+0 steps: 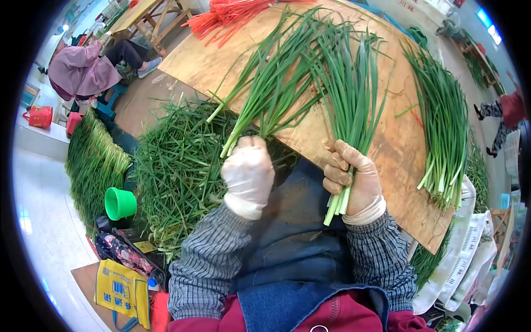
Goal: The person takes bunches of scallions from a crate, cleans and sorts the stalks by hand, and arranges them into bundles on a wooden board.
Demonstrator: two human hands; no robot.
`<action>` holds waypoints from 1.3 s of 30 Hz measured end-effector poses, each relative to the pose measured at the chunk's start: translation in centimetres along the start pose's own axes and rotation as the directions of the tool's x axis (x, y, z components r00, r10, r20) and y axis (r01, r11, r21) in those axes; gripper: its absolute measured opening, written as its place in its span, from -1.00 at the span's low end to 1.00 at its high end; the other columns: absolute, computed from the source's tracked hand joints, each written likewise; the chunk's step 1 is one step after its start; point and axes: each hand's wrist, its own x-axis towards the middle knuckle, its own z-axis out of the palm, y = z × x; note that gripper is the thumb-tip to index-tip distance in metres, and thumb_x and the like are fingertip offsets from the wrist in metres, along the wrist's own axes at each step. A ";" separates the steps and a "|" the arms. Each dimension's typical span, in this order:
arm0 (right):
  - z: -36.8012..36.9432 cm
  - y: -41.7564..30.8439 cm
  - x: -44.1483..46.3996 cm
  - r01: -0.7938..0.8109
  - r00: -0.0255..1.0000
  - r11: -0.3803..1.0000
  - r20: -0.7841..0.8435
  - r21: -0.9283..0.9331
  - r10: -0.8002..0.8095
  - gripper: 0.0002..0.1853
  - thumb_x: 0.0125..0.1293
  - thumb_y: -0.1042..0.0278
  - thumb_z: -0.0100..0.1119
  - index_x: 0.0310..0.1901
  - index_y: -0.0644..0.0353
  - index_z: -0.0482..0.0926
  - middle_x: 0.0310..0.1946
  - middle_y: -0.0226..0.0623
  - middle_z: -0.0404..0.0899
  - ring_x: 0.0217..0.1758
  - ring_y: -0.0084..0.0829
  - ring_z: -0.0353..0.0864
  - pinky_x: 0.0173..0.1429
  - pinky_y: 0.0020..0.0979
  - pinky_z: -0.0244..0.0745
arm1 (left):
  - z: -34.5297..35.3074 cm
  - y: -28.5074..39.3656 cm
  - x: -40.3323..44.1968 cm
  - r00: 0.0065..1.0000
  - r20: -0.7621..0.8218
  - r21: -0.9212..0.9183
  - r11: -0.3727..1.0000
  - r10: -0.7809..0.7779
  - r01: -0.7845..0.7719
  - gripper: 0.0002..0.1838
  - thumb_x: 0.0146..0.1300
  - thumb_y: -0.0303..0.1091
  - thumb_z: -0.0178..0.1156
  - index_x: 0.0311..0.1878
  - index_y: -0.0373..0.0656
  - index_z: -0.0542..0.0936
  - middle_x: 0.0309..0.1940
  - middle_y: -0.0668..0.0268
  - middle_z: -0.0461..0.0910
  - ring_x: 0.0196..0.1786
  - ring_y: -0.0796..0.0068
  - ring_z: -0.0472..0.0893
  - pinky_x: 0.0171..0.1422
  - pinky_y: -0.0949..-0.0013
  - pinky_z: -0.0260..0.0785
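Observation:
My right hand [354, 180], in a thin pale glove, is closed around a bunch of garlic chives [354, 94]. Its white-green stem ends poke out below the fingers, and the leaves fan out over the wooden board. My left hand [249, 177], gloved too, makes a fist at the board's near edge. Some green stems run into the top of that fist; its fingertips are hidden from view. Beside it, loose garlic chives [282, 72] lie across the board, their pale ends overhanging the edge. A larger pile of chives [440, 122] rests at the board's right side.
The wooden board [395, 182] spans the front, with red ties [232, 16] at its far end. A heap of green leaves [182, 160] is at left, near a green bucket [120, 203] and a yellow bag [123, 293]. A person [88, 72] sits farther back.

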 end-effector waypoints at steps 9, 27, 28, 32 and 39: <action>0.0 0.5 0.9 -0.052 0.998 0.998 -0.018 0.020 0.052 -0.77 0.22 0.35 0.07 -0.17 0.32 0.43 -0.64 -0.52 0.27 -0.68 -0.64 0.23 -0.58 -0.54 0.16 | -8.7 -12.7 -7.7 0.930 -0.078 0.268 0.891 -0.359 0.367 -0.91 0.11 -0.45 0.22 -0.31 -0.21 0.56 -0.42 0.18 0.57 -0.45 0.33 0.58 -0.38 0.31 0.44; 1.8 1.6 0.9 0.074 0.979 0.967 -0.166 -0.245 -0.117 -0.84 0.18 0.36 0.16 -0.33 0.29 0.51 -0.57 -0.32 0.51 -0.74 -0.61 0.30 -0.66 -0.54 0.22 | -5.6 1.0 -2.6 0.982 0.008 -0.743 0.656 -0.189 0.132 -0.86 -0.01 -0.61 0.29 -0.36 -0.25 0.55 -0.54 0.30 0.51 -0.53 0.58 0.44 -0.45 0.50 0.29; 1.8 1.7 1.0 0.079 0.975 0.956 -0.179 -0.282 -0.133 -0.84 0.18 0.34 0.17 -0.36 0.28 0.52 -0.60 -0.33 0.49 -0.74 -0.61 0.30 -0.67 -0.54 0.22 | -5.9 1.5 -2.9 0.985 0.029 -0.754 0.644 -0.169 0.132 -0.84 -0.03 -0.60 0.30 -0.36 -0.24 0.54 -0.52 0.29 0.51 -0.54 0.52 0.46 -0.45 0.47 0.31; 1.2 1.9 0.9 0.115 0.967 0.943 -0.182 -0.313 -0.178 -0.81 0.16 0.33 0.23 -0.34 0.29 0.55 -0.74 -0.40 0.41 -0.79 -0.57 0.30 -0.69 -0.54 0.22 | -6.2 3.0 -3.4 0.996 -0.061 -0.593 0.805 -0.062 0.014 -0.77 -0.11 -0.62 0.31 -0.35 -0.19 0.52 -0.51 0.23 0.46 -0.51 0.33 0.48 -0.45 0.36 0.31; 0.5 1.6 0.7 0.032 0.988 0.974 -0.139 -0.222 -0.064 -0.86 0.14 0.40 0.15 -0.33 0.29 0.55 -0.77 -0.44 0.36 -0.79 -0.58 0.28 -0.66 -0.56 0.22 | -6.9 2.3 -3.1 0.659 0.752 -0.659 -0.036 -0.011 0.751 -0.64 0.10 -0.42 0.29 -0.05 -0.37 0.49 -0.27 0.28 0.58 -0.28 0.61 0.52 -0.21 0.56 0.38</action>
